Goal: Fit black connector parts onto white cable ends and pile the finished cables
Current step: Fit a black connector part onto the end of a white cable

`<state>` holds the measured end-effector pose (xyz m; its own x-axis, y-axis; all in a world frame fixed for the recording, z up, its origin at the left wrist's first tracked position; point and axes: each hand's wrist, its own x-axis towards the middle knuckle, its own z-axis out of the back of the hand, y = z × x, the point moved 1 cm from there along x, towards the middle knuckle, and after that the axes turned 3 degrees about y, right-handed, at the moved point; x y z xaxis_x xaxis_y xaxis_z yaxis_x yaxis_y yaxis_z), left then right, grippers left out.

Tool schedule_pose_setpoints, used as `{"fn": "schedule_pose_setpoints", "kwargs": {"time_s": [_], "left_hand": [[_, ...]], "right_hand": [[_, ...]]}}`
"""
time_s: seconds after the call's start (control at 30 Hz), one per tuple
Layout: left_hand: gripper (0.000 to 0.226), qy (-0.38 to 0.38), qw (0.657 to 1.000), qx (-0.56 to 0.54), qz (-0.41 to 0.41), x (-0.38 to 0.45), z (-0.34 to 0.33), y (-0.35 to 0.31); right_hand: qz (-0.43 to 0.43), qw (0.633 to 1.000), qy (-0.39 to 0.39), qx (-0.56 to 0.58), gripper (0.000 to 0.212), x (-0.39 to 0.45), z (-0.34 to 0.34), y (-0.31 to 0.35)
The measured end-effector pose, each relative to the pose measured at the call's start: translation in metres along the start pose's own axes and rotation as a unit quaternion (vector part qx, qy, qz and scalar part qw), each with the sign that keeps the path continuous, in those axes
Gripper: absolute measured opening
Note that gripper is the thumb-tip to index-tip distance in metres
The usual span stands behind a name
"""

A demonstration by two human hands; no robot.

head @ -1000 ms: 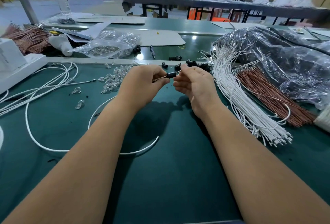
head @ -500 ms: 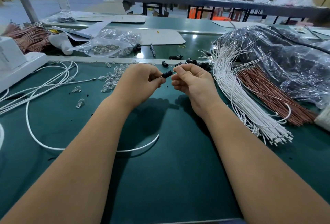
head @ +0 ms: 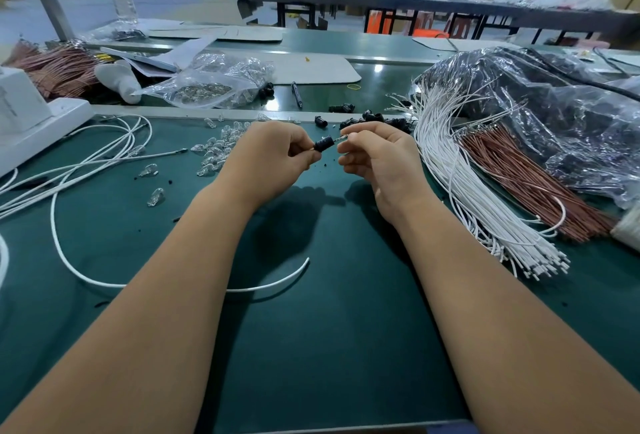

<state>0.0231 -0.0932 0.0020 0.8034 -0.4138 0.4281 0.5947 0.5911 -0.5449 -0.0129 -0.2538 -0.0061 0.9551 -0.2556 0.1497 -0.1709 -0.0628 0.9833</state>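
Note:
My left hand (head: 270, 160) pinches a small black connector (head: 323, 141) between thumb and fingers, above the green mat. My right hand (head: 375, 160) pinches a thin metal tip (head: 343, 137) that sticks out of the connector's right end. A white cable (head: 86, 279) loops across the mat and runs under my forearms; where it meets my hands is hidden. Loose black connectors (head: 372, 118) lie just beyond my hands. A thick bundle of white cables (head: 450, 177) fans out on the right. Several white cables (head: 86, 160) lie at the left.
Clear glass bulbs (head: 213, 153) are scattered left of my hands, and a bag of them (head: 207, 87) lies farther back. Brown wires (head: 526, 177) and a crumpled plastic bag (head: 561, 115) fill the right side. A white box (head: 31, 118) stands at the left edge, a pen (head: 297, 94) behind.
The black connector has shifted left, closer to my left fingers, and the metal tip now shows at its right end. Both hands stayed almost in place.

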Motion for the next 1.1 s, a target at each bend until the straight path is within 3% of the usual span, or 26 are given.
{"fn": "schedule_pose_setpoints", "kwargs": {"time_s": [0.17, 0.47, 1.1], "left_hand": [[0.008, 0.002, 1.0, -0.01, 0.003, -0.0002, -0.0013, 0.0005], [0.009, -0.011, 0.98, -0.193, 0.042, 0.0, -0.0073, -0.0013], [0.011, -0.014, 0.973, -0.223, 0.058, -0.0016, -0.0071, -0.0072]], "right_hand": [[0.019, 0.999, -0.016, -0.033, 0.012, 0.0006, -0.0002, -0.0014], [0.041, 0.999, -0.01, 0.03, 0.015, 0.0, -0.0017, -0.0008], [0.054, 0.999, -0.007, 0.003, 0.015, -0.0045, -0.0041, 0.0021]]}}
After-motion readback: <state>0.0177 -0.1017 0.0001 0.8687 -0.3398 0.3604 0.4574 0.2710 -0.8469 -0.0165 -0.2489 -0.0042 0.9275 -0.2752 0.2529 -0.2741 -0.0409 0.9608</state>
